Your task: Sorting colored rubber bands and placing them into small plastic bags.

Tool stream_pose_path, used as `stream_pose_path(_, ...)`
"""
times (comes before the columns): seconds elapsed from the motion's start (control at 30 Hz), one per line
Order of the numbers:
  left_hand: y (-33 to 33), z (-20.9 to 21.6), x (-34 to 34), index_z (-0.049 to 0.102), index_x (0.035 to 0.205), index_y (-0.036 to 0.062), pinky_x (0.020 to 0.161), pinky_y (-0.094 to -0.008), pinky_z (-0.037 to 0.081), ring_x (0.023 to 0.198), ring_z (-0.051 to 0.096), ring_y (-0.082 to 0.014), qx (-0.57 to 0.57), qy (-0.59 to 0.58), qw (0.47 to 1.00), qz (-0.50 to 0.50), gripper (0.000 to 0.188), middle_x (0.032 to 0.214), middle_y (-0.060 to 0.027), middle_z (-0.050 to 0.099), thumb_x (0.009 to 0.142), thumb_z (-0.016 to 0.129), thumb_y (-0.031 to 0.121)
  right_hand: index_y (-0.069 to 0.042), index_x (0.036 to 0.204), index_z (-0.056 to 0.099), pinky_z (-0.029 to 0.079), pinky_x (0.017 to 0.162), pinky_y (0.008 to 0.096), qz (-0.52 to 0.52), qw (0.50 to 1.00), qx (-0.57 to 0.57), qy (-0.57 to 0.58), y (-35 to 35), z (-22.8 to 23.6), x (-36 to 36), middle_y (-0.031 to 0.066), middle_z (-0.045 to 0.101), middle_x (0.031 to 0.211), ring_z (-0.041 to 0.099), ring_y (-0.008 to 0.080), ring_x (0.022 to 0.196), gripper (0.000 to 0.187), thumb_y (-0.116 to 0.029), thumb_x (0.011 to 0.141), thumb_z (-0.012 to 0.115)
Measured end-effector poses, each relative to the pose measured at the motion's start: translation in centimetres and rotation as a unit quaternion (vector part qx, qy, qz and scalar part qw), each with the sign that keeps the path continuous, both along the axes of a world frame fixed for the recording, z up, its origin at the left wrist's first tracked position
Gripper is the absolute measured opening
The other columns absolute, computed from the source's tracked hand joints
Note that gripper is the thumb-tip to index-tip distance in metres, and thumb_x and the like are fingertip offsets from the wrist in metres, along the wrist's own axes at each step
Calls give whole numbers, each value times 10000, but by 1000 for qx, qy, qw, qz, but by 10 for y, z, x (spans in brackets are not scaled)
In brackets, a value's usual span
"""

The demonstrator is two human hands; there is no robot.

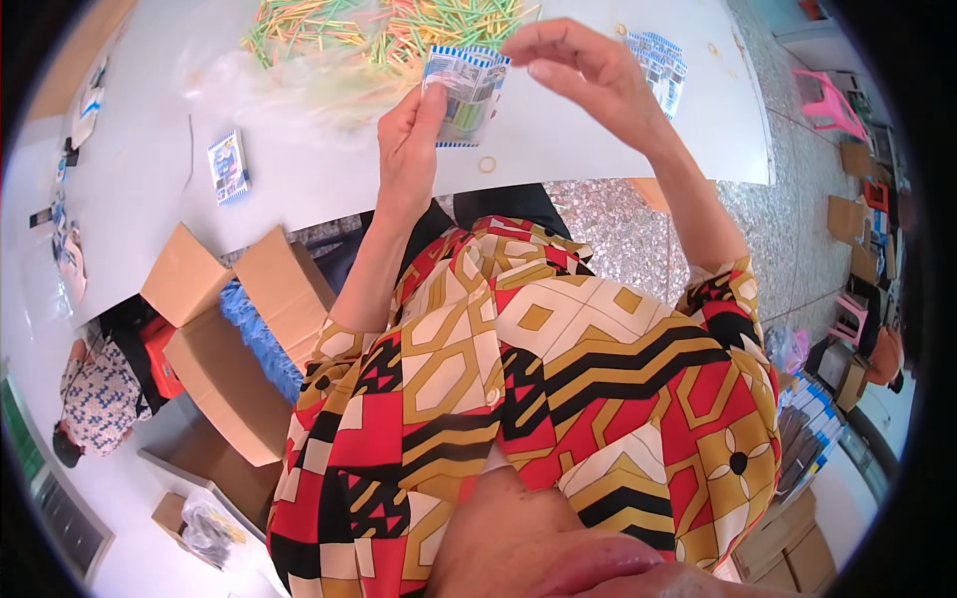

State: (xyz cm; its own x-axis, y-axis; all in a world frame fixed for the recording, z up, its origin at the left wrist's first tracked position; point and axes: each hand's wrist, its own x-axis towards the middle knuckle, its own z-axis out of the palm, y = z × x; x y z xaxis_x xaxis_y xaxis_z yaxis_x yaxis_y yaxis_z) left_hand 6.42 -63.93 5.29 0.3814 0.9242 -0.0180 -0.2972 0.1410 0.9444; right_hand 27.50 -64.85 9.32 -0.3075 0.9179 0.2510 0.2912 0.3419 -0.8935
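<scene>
My left hand (409,145) is closed on a small blue-and-white packet (466,95), with the thumb lying across its front. Through the packet's clear lower part, green sticks show. My right hand (588,75) hovers at the packet's upper right corner, its fingers bent and the thumb apart from them. Nothing shows between those fingers; whether a fingertip touches the packet's edge I cannot tell. Beyond the packet lies a pile of thin green, yellow and orange sticks (449,25), partly in clear plastic. More flat blue-and-white packets (658,70) lie just past my right hand.
The white table (329,164) curves around me. One packet (227,167) lies on its left part. An open cardboard box (224,384) with blue packets inside stands at my left. Another person (105,394) is at far left. A pink stool (832,105) stands at far right.
</scene>
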Motion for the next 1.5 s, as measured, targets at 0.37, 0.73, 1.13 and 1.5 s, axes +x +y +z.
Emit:
stream_pose_path(0.37, -4, -6, 4, 593, 944, -8, 688, -202, 389, 757, 460, -36, 92, 77, 992, 40, 272, 819, 20, 564, 956, 444, 218, -23, 1084, 564, 463, 742, 205, -96, 990, -31, 97, -24, -38, -27, 1, 607, 928, 564, 66, 817, 265, -89, 836, 629)
stream_pose_path(0.73, -7, -40, 56, 591, 906, -13, 566, -177, 365, 649, 440, -12, 93, 91, 991, -24, 121, 742, 34, 550, 885, 562, 103, -28, 1067, 581, 434, 659, 186, -208, 966, -105, 109, -62, -60, 3, -5, 607, 860, 532, 30, 754, 222, -95, 856, 597)
stream_pose_path(1.13, 35, -69, 141, 539, 1092, -17, 665, -325, 488, 690, 621, -220, 250, 282, 918, -124, 438, 950, -139, 603, 716, 689, 151, -23, 874, 598, 428, 549, 258, -472, 880, -28, -39, -39, -110, 100, 34, 562, 665, 520, 108, 583, 188, -171, 778, 665)
stream_pose_path(1.5, 53, -87, 190, 567, 1081, -7, 673, -358, 485, 735, 617, -253, 315, 380, 865, -95, 520, 781, -109, 628, 627, 749, 169, -76, 1225, 480, 474, 735, 337, -556, 786, 23, -269, -42, -119, 100, 97, 571, 1103, 575, 216, 828, 515, -261, 782, 665)
